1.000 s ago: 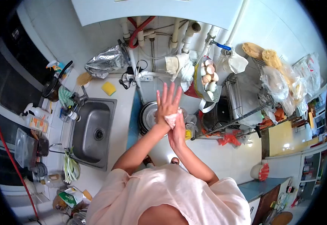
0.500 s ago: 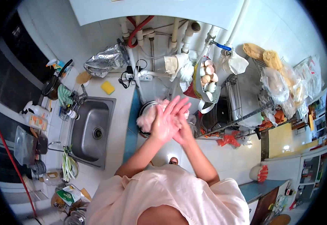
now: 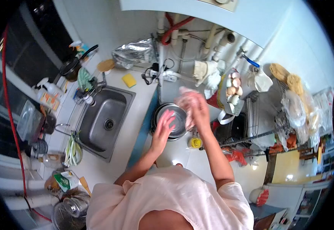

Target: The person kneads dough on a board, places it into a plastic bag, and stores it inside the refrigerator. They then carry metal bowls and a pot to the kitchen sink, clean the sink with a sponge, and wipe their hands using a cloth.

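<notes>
My right hand (image 3: 200, 117) is closed on a crumpled pink-and-white cloth (image 3: 188, 102), which hangs over the right side of a round metal pot (image 3: 179, 119). Over the pot's left edge is my left hand (image 3: 163, 129), fingers apart and slightly curved, holding nothing. The pot stands low beside the counter, and its grey inside shows between my hands. Close by my right forearm is a container with a yellow top (image 3: 195, 143).
To the left, a steel sink (image 3: 107, 109) is set in the counter, with a yellow sponge (image 3: 129, 80) behind it. A bag of eggshells (image 3: 234, 88) hangs at the right, near a wire rack (image 3: 251, 136). Pipes (image 3: 180, 34) run along the back wall.
My hands were together in front of the cloth and have moved apart. The right has lifted the cloth to the right, uncovering the pot. The view has shifted, bringing the yellow-topped container into sight.
</notes>
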`<state>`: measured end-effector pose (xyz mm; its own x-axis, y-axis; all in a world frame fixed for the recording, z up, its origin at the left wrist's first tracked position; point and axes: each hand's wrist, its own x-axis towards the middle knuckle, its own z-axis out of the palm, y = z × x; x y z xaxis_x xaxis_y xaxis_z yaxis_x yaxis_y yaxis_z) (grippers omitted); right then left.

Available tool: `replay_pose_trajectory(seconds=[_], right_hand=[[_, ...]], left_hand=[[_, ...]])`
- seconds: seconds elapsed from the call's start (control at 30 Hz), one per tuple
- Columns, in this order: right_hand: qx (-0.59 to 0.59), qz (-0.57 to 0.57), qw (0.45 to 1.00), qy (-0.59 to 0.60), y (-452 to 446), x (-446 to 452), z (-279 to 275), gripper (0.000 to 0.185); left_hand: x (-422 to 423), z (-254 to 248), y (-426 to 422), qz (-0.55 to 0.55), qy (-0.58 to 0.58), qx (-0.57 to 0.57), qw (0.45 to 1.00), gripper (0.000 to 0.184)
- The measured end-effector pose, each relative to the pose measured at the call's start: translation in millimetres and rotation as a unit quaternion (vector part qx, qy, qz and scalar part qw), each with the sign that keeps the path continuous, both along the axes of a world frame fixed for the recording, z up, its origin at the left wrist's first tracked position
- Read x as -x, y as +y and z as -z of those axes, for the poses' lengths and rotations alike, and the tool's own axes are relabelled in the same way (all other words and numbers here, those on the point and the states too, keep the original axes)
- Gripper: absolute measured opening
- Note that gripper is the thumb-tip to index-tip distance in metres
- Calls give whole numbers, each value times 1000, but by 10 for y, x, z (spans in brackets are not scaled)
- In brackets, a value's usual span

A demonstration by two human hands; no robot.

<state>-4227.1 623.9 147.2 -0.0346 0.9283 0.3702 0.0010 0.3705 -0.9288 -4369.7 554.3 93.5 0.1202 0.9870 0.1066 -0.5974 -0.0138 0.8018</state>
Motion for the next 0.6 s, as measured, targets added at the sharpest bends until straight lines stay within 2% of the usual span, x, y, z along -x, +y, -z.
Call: replay_pose_trajectory(seconds=[0.03,0.07,0.1,0.13,0.17,0.2,0.23,0.27,0.3,0.33,0.37,0.4,0.5,0.53,0.6], right_hand=[[-42,-89,984,-151,-73,78,34,32],[-87,-132,957,-242,-177,224,-59,36],[-135,-172,918,-330,-246,358,-180,39],[-88,-198,933,-289,-236,397,-261,43],[-44,-206,970,-124,-214,432,-354,46],[6,-205,978,43,-182,462,-456,51],[57,-195,957,209,-161,499,-557,55],[125,-297,851,415,-176,606,-649,67],[181,-407,707,549,-125,739,-576,70],[224,-404,672,579,-61,920,-473,69],[267,-399,634,606,-13,1061,-430,69],[208,-382,670,602,11,1109,-465,68],[162,-361,770,500,21,1223,-360,64],[157,-356,779,493,27,1270,-324,52],[64,-263,910,314,154,1378,-153,45]], left_hand=[[4,-74,104,-22,-114,61,991,55],[105,205,255,51,-153,90,983,57],[177,125,312,48,-190,98,976,58],[224,46,363,48,-228,106,967,59],[241,-105,365,55,-257,81,961,61],[259,-254,370,63,-286,57,954,64],[310,-297,369,68,-295,51,952,65],[290,-290,379,67,-319,51,944,65],[254,-275,393,66,-339,51,937,66],[126,-261,445,58,-339,-1,939,66],[120,-288,438,37,-315,15,948,64],[130,-315,418,13,-291,31,956,61],[175,-412,325,-55,-220,85,970,54],[168,-421,284,-78,-198,105,971,52],[141,-427,198,-136,-188,182,956,49]])
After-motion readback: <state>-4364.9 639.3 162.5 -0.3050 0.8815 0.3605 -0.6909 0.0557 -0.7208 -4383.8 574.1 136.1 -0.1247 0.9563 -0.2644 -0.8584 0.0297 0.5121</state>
